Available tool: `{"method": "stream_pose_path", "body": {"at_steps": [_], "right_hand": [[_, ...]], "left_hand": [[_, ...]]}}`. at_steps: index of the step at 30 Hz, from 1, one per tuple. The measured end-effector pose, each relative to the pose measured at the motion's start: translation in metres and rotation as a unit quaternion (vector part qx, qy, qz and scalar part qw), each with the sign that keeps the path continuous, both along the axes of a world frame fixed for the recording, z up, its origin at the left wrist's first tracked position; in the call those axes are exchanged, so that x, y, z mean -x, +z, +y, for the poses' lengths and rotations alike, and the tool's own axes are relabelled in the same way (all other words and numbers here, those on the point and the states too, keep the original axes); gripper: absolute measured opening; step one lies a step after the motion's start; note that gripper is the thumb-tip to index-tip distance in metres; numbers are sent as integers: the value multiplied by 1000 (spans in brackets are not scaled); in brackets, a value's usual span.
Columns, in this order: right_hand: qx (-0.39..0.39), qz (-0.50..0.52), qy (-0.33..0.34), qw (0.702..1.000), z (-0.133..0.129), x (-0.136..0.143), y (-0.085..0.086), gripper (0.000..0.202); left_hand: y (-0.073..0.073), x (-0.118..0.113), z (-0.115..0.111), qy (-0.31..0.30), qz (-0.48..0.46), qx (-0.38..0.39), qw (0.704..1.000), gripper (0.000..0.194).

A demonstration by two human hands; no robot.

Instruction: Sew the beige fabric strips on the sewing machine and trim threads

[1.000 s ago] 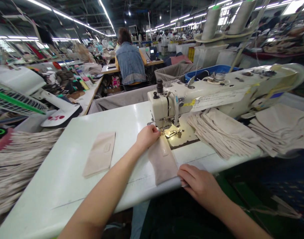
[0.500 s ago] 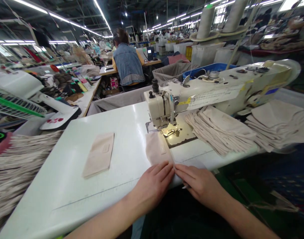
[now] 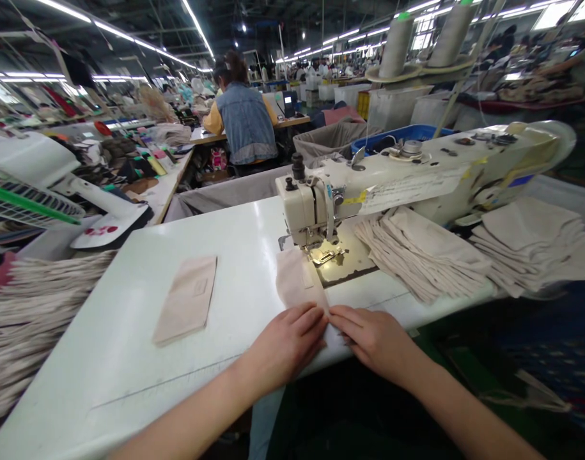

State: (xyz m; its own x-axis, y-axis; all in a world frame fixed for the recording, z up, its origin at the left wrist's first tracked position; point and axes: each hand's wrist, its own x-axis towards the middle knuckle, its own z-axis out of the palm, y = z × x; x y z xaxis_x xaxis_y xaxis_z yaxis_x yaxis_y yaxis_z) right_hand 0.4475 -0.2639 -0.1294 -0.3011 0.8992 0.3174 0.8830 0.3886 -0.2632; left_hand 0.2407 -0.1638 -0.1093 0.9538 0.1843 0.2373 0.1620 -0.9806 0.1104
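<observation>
A beige fabric piece (image 3: 295,278) with a small stitched label lies flat, its far end beside the needle area of a white sewing machine (image 3: 302,211). My left hand (image 3: 296,335) presses on the near end of this piece, fingers together and curled over it. At its near right corner my right hand (image 3: 369,335) pinches the edge between thumb and fingers. The fingertips of both hands almost meet there. Further left on the white table lies a small pile of folded beige pieces (image 3: 187,300) with a similar label on top.
Stacks of beige fabric (image 3: 421,255) lie right of the needle, partly under the machine arm. A tall fabric pile (image 3: 43,319) stands at the left edge beside a white fan (image 3: 28,160). Thread cones (image 3: 396,48) rise behind. A person in a denim vest (image 3: 249,118) sits ahead.
The fabric piece and both hands appear slightly further left and up, along with a small shift of the whole view. Both hands keep their hold at the near end.
</observation>
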Motion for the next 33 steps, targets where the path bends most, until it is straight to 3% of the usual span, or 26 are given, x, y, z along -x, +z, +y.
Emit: {"method": "stream_pose_path", "body": {"at_steps": [11, 23, 29, 33], "right_hand": [[14, -24, -5, 1000, 32, -5, 0, 35], [35, -22, -28, 999, 55, -6, 6, 38], [23, -18, -53, 998, 52, -9, 9, 37], [-26, -1, -77, 997, 38, -19, 15, 35]], "left_hand": [[0, -5, 28, -8, 7, -25, 1000, 31], [5, -13, 55, -6, 9, -2, 1000, 29], [5, -15, 70, -3, 11, -10, 1000, 30], [3, -17, 78, 1, 11, -17, 1000, 30]]}}
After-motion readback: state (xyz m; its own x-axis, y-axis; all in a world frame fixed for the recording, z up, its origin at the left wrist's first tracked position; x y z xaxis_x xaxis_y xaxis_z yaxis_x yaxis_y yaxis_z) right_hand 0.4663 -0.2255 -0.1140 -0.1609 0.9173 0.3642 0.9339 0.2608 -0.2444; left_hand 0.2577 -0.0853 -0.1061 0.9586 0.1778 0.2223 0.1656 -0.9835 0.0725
